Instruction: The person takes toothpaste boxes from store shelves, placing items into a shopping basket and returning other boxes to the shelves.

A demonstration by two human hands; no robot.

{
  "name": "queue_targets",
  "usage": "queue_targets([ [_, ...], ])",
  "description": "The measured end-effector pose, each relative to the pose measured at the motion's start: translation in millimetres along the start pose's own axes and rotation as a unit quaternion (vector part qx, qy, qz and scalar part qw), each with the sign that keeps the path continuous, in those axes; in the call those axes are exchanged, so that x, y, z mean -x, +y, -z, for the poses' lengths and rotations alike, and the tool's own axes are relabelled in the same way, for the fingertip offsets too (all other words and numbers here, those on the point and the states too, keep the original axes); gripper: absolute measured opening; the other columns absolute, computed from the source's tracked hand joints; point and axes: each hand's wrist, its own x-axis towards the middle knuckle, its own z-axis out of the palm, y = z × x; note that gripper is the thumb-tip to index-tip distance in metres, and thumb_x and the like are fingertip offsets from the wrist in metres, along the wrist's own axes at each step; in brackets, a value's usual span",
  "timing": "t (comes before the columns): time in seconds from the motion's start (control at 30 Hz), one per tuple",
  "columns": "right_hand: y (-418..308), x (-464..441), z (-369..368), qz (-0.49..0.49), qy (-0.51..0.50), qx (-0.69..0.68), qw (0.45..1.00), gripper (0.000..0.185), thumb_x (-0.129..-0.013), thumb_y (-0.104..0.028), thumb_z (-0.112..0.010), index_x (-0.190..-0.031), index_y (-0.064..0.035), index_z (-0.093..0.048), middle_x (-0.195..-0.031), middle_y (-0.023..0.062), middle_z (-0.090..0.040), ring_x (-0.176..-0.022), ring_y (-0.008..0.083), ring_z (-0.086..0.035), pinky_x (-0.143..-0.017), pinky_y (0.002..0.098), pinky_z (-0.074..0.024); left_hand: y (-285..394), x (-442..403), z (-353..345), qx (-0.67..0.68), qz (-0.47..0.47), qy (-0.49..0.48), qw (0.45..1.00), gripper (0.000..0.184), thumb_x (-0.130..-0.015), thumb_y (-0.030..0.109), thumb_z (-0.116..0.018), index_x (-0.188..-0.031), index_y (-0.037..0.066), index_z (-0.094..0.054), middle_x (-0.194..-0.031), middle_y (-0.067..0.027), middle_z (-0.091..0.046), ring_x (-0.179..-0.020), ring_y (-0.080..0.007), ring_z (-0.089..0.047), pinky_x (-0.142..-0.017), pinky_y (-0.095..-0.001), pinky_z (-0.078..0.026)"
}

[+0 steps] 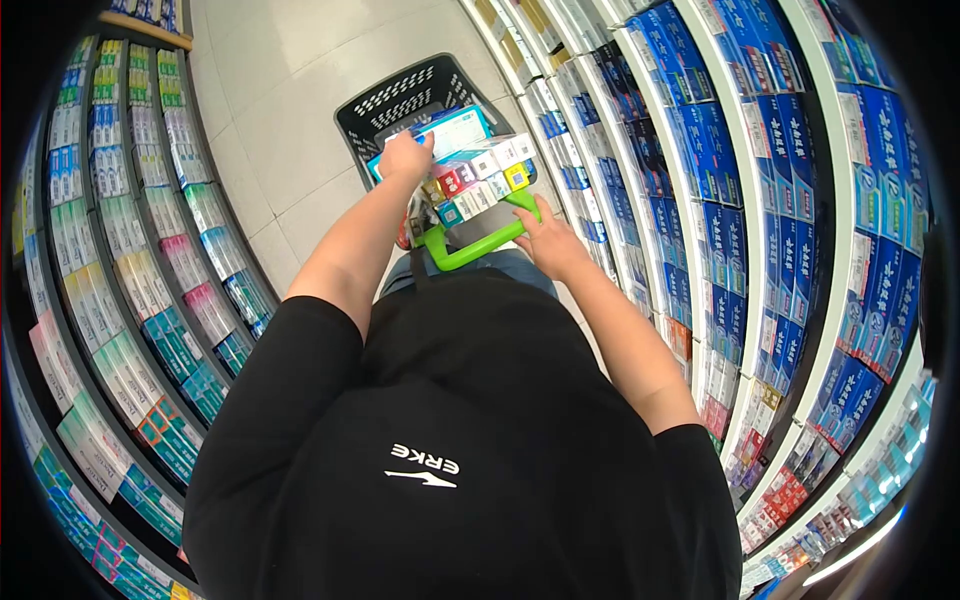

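In front of me a black shopping basket (397, 92) with slotted sides has a bright green handle (480, 246) at my waist. My left hand (408, 156) reaches into the basket, its fingers closed at the edge of a flat blue-and-white box (458, 132). My right hand (552, 242) grips the right end of the green handle, with the fingers over the bar. Between the hands lies a group of small packaged boxes (482, 180) in white, red, yellow and teal, piled near the handle side of the basket. My left fingertips are partly hidden.
On my left, shelves (140, 250) hold rows of green, pink and teal packs. On my right, tall white shelves (740, 200) carry many blue boxes (790, 230). Both rows stand close to my arms. Pale floor tiles (280, 60) run ahead along the aisle.
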Motion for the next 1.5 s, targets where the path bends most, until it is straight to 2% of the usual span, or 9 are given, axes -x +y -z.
queue_targets([
  [0.47, -10, 2, 12, -0.025, -0.027, 0.000, 0.999, 0.051, -0.101, -0.039, -0.058, -0.146, -0.0190, -0.044, -0.159, 0.0245, -0.032, -0.114, 0.0411, -0.064, -0.101, 0.0479, -0.0509, 98, -48, -92, 0.053, -0.073, -0.112, 0.990, 0.067, -0.091, 0.059, -0.065, -0.124, 0.001, -0.067, -0.126, -0.0237, -0.068, -0.120, -0.0367, -0.065, -0.102, -0.0431, -0.051],
  [0.5, -9, 3, 11, -0.026, -0.021, 0.001, 0.999, 0.051, -0.101, -0.039, -0.058, -0.146, -0.0191, -0.044, -0.159, 0.0244, -0.032, -0.114, 0.0409, -0.064, -0.101, 0.0477, -0.0508, 100, -52, -95, 0.024, -0.130, -0.159, 0.978, 0.068, -0.093, 0.051, -0.065, -0.138, 0.000, -0.057, -0.133, -0.0240, -0.064, -0.125, -0.0368, -0.062, -0.106, -0.0416, -0.049],
  [0.63, -6, 6, 3, -0.018, 0.005, -0.004, 1.000, 0.052, -0.101, -0.040, -0.058, -0.146, -0.0197, -0.044, -0.158, 0.0242, -0.032, -0.114, 0.0400, -0.064, -0.101, 0.0472, -0.0507, 92, -48, -106, 0.024, -0.232, -0.170, 0.957, 0.071, -0.094, 0.033, -0.066, -0.154, 0.005, -0.039, -0.138, -0.0232, -0.061, -0.126, -0.0370, -0.060, -0.109, -0.0423, -0.046],
  [0.83, -6, 0, 1, -0.038, -0.026, -0.006, 0.999, 0.055, -0.099, -0.046, -0.059, -0.148, -0.0236, -0.049, -0.158, 0.0226, -0.035, -0.122, 0.0349, -0.060, -0.102, 0.0452, -0.0491, 55, -16, -86, 0.145, -0.199, -0.153, 0.957, 0.054, -0.097, 0.027, -0.064, -0.145, 0.008, -0.049, -0.131, -0.0204, -0.066, -0.119, -0.0335, -0.066, -0.100, -0.0410, -0.052],
  [0.9, -4, -3, -4, -0.039, -0.031, -0.001, 0.999, 0.056, -0.098, -0.048, -0.058, -0.148, -0.0244, -0.049, -0.158, 0.0222, -0.035, -0.123, 0.0350, -0.060, -0.101, 0.0449, -0.0496, 37, 17, -80, 0.151, -0.268, -0.034, 0.951, 0.039, -0.097, 0.023, -0.064, -0.130, 0.003, -0.060, -0.111, -0.0223, -0.072, -0.100, -0.0348, -0.071, -0.088, -0.0418, -0.055],
  [1.03, -4, -8, -1, -0.032, -0.032, 0.003, 0.999, 0.057, -0.098, -0.051, -0.058, -0.148, -0.0262, -0.046, -0.153, 0.0212, -0.039, -0.117, 0.0362, -0.064, -0.096, 0.0505, -0.0513, 29, 130, -17, 0.197, -0.315, -0.130, 0.919, 0.025, -0.099, 0.025, -0.065, -0.101, 0.000, -0.067, -0.093, -0.0195, -0.069, -0.089, -0.0339, -0.069, -0.083, -0.0424, -0.053],
  [1.13, -7, -11, 14, -0.030, -0.061, -0.003, 0.998, 0.059, -0.099, -0.050, -0.057, -0.151, -0.0244, -0.043, -0.153, 0.0231, -0.039, -0.115, 0.0383, -0.066, -0.096, 0.0485, -0.0530, 6, 170, -19, 0.145, -0.363, -0.172, 0.904, 0.033, -0.098, 0.035, -0.064, -0.109, 0.004, -0.061, -0.096, -0.0196, -0.070, -0.093, -0.0398, -0.069, -0.082, -0.0484, -0.053],
  [1.23, -8, -14, 10, -0.023, -0.032, -0.013, 0.999, 0.057, -0.100, -0.050, -0.055, -0.150, -0.0244, -0.045, -0.151, 0.0241, -0.040, -0.111, 0.0382, -0.067, -0.096, 0.0486, -0.0536, -2, 153, -19, -0.053, -0.339, -0.229, 0.911, 0.036, -0.097, 0.039, -0.064, -0.115, 0.007, -0.060, -0.094, -0.0205, -0.071, -0.089, -0.0424, -0.069, -0.077, -0.0518, -0.055],
  [1.5, 0, -40, 8, 0.005, 0.031, -0.050, 0.998, 0.053, -0.099, -0.048, -0.057, -0.146, -0.0238, -0.048, -0.146, 0.0244, -0.043, -0.104, 0.0377, -0.068, -0.087, 0.0460, -0.0576, -13, 134, -27, -0.019, -0.414, -0.062, 0.908, 0.032, -0.094, 0.036, -0.066, -0.112, 0.009, -0.065, -0.082, -0.0184, -0.071, -0.074, -0.0389, -0.070, -0.065, -0.0511, -0.056],
])
